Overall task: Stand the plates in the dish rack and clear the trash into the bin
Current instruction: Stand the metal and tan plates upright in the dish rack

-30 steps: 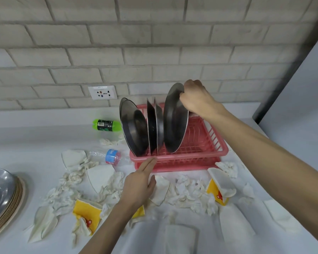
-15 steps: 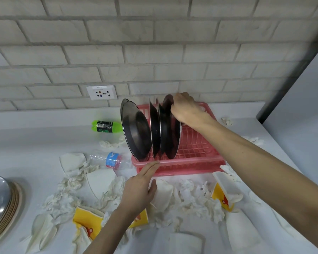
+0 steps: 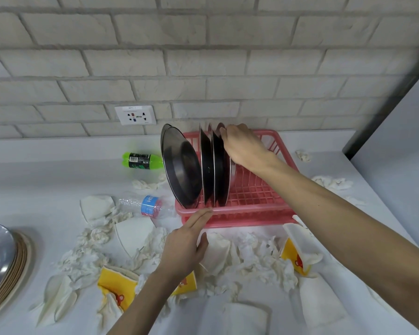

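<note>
At the far left a stack of plates (image 3: pixel 0 257), a shiny steel one on top of flat tan ones, sits at the edge of the counter (image 3: pixel 34 184), well apart from the rack. Between them lies the trash: soft crumpled tissues (image 3: pixel 82 259), flattened paper cups (image 3: pixel 114 284) in white and yellow, a green bottle (image 3: pixel 140 160) on its side by the wall, and a clear bottle (image 3: pixel 150 204) with a blue label just beside the rack. No bin is in view. The left hand (image 3: pixel 186 247) is open, its straight fingers pressed to the front rim of the pink plastic dish rack (image 3: pixel 252 211), a light, grid-walled tray that would likely slide without that bracing. In it several round dark steel plates (image 3: pixel 182 170) stand on edge, the leftmost leaning to the left. The right hand (image 3: pixel 244 146) grips the top rim of the last plate (image 3: pixel 224 182), fingers curled over it. To finish well, I judge it should lower this plate straight into its own slot until the bottom edge seats, let go only once it stands unaided, and avoid knocking its thin, slippery neighbours.
</note>
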### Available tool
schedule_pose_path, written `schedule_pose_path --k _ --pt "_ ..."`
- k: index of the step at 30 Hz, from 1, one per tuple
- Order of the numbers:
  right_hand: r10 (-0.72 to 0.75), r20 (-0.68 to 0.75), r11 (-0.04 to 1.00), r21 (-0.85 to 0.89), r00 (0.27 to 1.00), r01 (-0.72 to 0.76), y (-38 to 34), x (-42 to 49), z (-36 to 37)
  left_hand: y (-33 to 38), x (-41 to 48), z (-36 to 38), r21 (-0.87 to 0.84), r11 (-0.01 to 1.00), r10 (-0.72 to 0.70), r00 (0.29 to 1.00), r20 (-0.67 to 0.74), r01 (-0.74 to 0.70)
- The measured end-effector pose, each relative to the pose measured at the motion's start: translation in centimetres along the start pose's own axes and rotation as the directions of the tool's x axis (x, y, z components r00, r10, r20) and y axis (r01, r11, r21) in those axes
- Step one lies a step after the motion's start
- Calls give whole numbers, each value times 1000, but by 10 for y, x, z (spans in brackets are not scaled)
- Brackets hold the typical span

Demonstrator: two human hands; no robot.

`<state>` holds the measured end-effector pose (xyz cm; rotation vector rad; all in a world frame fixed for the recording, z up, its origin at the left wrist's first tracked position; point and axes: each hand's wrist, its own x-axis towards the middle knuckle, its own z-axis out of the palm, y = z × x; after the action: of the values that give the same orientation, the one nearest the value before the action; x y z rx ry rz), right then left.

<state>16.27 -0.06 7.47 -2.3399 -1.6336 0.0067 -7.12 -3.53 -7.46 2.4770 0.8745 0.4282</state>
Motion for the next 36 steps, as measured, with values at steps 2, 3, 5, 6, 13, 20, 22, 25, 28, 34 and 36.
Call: schedule_pose_path --k 2,3,5,6,13,20,22,25,28,34,36 --pt "40 -49 997 70 998 -36 2 -1 5 0 0 0 -2 1000 1 1000 1 -1" --pt "80 -68 987 143 995 -70 1 -5 6 0 0 0 2 1000 2 1000 2 -2" --pt "51 -57 992 116 997 -44 2 -9 6 1 -1 -1 5 1000 -5 1000 7 5" --pt "17 -39 998 61 999 -14 3 -10 6 2 -1 -2 2 1000 -11 1000 11 11" --pt "-38 -21 992 -119 999 35 10 -25 5 10 -2 -4 -91 995 -33 999 18 35" --pt "150 -164 973 197 975 -116 18 -83 -17 25 -20 -7 -368 927 -96 994 -51 70" --pt "130 -138 974 203 982 -100 21 -115 -12 30 -32 -8 -449 887 -168 982 -86 112" --pt "95 -100 936 347 990 -55 16 -158 5 40 -56 -15 -520 836 -281 950 -138 172" --pt "28 -10 882 471 1000 -20 -7 -193 30 48 -82 -22 -553 803 -362 919 -157 222" --pt "-91 147 804 594 985 -15 -53 -245 68 49 -134 -37 -551 781 -468 859 -207 293" --pt "-173 191 796 605 966 23 -70 -260 78 45 -155 -44 -548 772 -507 832 -226 322"
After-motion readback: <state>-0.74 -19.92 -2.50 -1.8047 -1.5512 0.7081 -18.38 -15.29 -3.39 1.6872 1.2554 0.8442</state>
